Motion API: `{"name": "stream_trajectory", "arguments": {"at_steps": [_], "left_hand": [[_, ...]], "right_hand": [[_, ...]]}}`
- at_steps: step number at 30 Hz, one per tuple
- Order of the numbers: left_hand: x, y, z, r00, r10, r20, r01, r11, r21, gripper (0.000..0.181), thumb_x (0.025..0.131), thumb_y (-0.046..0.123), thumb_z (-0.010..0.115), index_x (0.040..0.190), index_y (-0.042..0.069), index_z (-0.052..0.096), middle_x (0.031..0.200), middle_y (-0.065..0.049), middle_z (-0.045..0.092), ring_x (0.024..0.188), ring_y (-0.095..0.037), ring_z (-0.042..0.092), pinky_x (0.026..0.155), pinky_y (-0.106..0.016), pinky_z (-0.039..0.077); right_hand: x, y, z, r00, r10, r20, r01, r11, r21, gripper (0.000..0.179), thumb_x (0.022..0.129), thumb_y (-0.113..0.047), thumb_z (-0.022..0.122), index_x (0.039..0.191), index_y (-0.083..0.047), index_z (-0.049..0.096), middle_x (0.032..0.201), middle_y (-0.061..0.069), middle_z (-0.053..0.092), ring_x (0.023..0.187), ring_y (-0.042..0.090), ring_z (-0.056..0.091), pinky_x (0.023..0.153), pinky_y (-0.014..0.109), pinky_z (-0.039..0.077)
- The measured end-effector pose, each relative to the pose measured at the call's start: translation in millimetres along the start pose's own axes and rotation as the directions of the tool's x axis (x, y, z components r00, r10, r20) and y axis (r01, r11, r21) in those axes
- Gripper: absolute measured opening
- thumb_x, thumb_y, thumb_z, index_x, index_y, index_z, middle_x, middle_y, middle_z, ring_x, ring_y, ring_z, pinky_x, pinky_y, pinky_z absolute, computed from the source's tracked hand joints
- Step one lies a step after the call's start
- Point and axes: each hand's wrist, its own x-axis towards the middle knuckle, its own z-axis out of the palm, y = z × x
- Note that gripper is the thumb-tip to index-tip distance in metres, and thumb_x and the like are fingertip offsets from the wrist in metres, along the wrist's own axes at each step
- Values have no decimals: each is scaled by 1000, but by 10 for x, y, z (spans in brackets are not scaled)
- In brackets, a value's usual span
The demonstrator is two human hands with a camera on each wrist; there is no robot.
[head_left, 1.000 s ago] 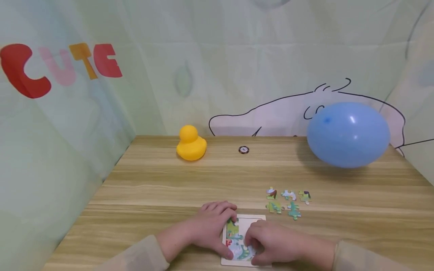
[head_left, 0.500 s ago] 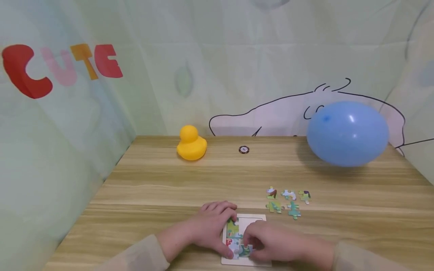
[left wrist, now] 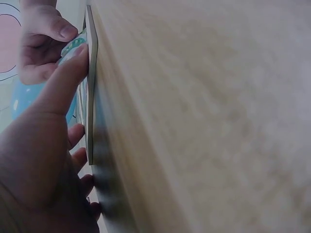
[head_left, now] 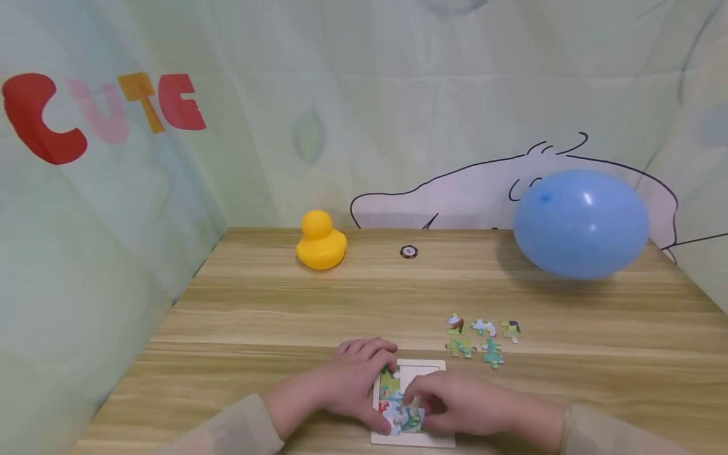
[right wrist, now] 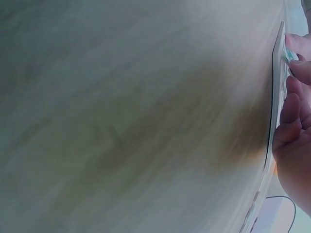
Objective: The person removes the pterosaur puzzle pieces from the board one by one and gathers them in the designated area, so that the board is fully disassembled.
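Note:
A pale puzzle tray (head_left: 421, 363) lies on the table, with joined jigsaw pieces (head_left: 390, 383) along its left side. My left hand (head_left: 355, 382) holds the tray by its left side, thumb on the lower-left corner and fingers by the upper-left one. Over the lower middle of the tray, my right hand (head_left: 469, 404) pinches a green and white jigsaw piece (head_left: 412, 419) between thumb and fingers. In the left wrist view that jigsaw piece (left wrist: 73, 46) looks tilted off the tray. The right wrist view has the piece (right wrist: 288, 55) at the fingertips, partly hidden.
Several loose jigsaw pieces (head_left: 461, 347) lie beyond the tray on the right. Farther back are a yellow rubber duck (head_left: 321, 243), a poker chip (head_left: 409, 251) and a blue balloon (head_left: 580, 227). A printed cloth (head_left: 398, 139) hangs behind the table.
My right hand's fingertips have shifted slightly left over the tray, and the piece has moved a little left toward the joined pieces. My left hand has stayed in place.

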Motion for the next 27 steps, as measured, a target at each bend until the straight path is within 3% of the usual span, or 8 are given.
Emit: {"name": "stream_trajectory", "arguments": {"at_steps": [4,14,21,27], "left_hand": [[-1,-4,-2,1000,2,8,-2,1000,-4,71,63,71,68,115,28,45,145,4,30,129,-25,29,103,-51,23],[-1,-10,1,1000,7,-1,-7,1000,10,72,63,74,65,115,29,45,144,4,31,129,-27,30,102,-53,24],[-9,-7,-9,1000,7,3,-7,1000,16,72,63,75,64,115,28,45,145,3,30,130,-26,30,102,-53,24],[-6,-3,-11,1000,16,1,-16,1000,19,72,64,75,64,116,29,45,145,3,30,130,-26,29,103,-53,23]], "right_hand": [[-20,18,-12,1000,-7,-12,8,999,39,21,88,-15,64,107,-21,62,77,-17,48,72,-3,47,64,17,44],[-136,107,-94,988,-35,-148,58,986,153,20,88,-16,65,108,-20,63,81,-13,52,73,0,49,63,20,46],[-245,123,-228,983,118,-144,-86,974,211,20,88,-18,65,108,-22,64,79,-9,53,71,4,49,60,22,44],[-382,199,-369,961,143,-236,-114,985,130,19,88,-19,65,107,-22,65,78,-9,53,69,4,49,59,22,44]]}}
